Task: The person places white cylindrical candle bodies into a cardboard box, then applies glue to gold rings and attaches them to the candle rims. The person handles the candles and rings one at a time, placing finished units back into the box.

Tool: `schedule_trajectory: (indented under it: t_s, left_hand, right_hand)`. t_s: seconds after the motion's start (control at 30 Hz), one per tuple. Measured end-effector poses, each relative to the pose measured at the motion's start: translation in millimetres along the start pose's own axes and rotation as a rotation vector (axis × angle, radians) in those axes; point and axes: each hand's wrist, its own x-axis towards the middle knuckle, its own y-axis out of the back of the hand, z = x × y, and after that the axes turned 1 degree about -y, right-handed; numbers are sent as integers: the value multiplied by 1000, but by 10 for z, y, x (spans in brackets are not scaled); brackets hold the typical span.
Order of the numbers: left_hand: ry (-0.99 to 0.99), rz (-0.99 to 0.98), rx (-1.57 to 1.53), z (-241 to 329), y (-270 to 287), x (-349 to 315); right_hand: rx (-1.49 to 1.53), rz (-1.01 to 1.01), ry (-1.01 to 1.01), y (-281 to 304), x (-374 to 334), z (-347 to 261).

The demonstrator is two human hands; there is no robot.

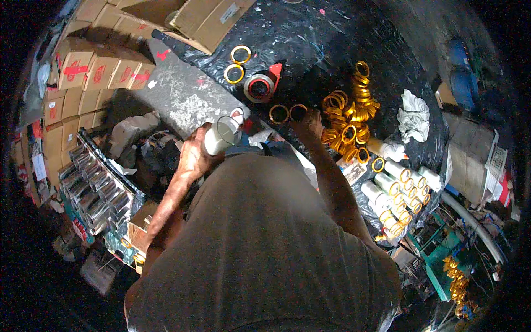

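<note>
My left hand (194, 148) is wrapped around a white cylinder (214, 141). A thin round rim shows at the cylinder's upper end. Over the black-covered table, my right hand (311, 126) has its fingers closed at the edge of a gold ring (298, 112); shadow partly hides the fingertips. A second gold ring (279, 114) lies just left of it. Right beside that hand spreads a heap of gold rings (348, 131). Farther off, a roll of tape (259, 88) with a red core sits near two loose gold rings (238, 64).
White cylinders with gold rings (399, 191) lie in rows at the right. Crumpled white plastic (413, 116) rests behind them. Cardboard boxes (99, 69) are stacked at the far left, above shiny metallic cylinders (97, 185). An open carton (204, 22) stands at the back.
</note>
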Motion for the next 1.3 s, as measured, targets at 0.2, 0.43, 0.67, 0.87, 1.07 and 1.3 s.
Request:
schedule_trajectory:
  t_s: [0.2, 0.43, 0.67, 0.87, 1.07, 1.3]
  left_hand:
    - [-78, 31, -60, 75, 72, -64]
    - [-200, 143, -77, 379, 287, -185]
    - [-263, 164, -21, 557, 506, -437]
    - [-181, 113, 64, 626, 550, -628]
    - [-189, 105, 32, 487, 447, -760]
    - [-122, 85, -33, 408, 300, -910]
  right_hand:
    - [237, 111, 219, 330, -138, -114]
    - [542, -206, 665, 2116, -675, -1499]
    - [641, -612, 722, 2269, -675, -1846]
    - [585, -674, 836, 2245, -688, -1919]
    - [524, -720, 928, 2067, -698, -1962]
    - [397, -777, 1042, 1826, -680, -2015]
